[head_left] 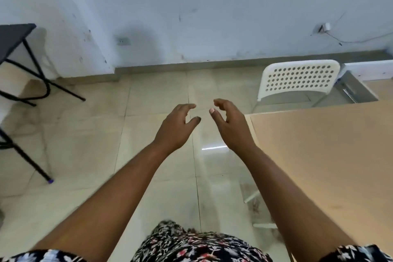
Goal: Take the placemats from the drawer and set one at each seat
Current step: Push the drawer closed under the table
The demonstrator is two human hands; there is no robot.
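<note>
Both hands, left hand (pixel 176 127) and right hand (pixel 230 125), hover loosely curled and hold nothing beside the table (pixel 319 155) corner; no placemats or drawer show, so find the drawer first.

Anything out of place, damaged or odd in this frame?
Nothing spilled or broken. The wall is scuffed, and a loose cable hangs from a fitting near the white chair. Both the left hand and right hand hold nothing, and no placemats or drawer are in view.
</note>
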